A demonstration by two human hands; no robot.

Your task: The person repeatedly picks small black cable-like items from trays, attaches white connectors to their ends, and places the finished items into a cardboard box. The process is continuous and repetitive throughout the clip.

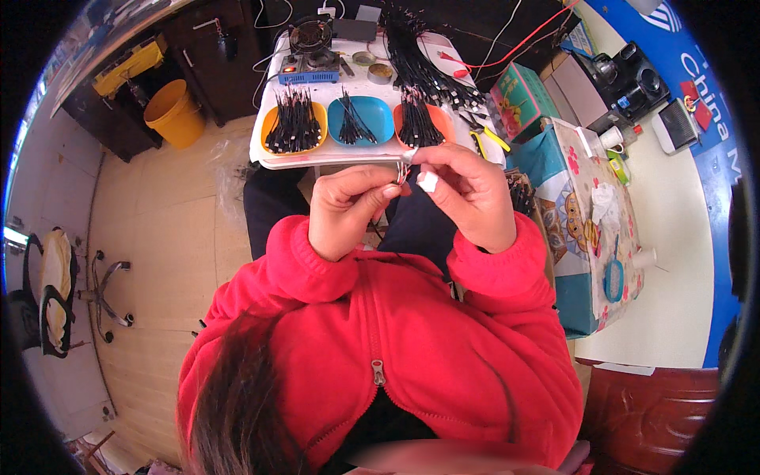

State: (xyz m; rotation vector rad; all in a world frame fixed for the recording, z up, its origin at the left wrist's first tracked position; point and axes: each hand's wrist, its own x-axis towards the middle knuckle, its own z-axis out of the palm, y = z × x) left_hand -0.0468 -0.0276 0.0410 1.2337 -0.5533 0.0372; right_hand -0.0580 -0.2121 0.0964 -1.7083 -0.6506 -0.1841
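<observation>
My left hand [346, 204] pinches a few thin wires [401, 172] between thumb and forefinger, in front of my body at the table's near edge. The wires point up and away from me. Beside them my right hand [479, 194] is curled, its forefinger tip at the wire ends and its thumb a little apart. White wraps cover the tips of this thumb and forefinger. The rest of the cable below my left hand is mostly hidden. Just beyond my hands stand a yellow tray [322, 116], a blue tray [382, 119] and an orange tray [448, 127], each with short black cables.
The white table [265, 150] also bears a blue-based burner [309, 77], small round tins [380, 74], a large bundle of black cables [412, 55] and yellow-handled pliers [495, 140]. At right stands a cloth-covered table [562, 182]; at left, a yellow bucket [176, 119].
</observation>
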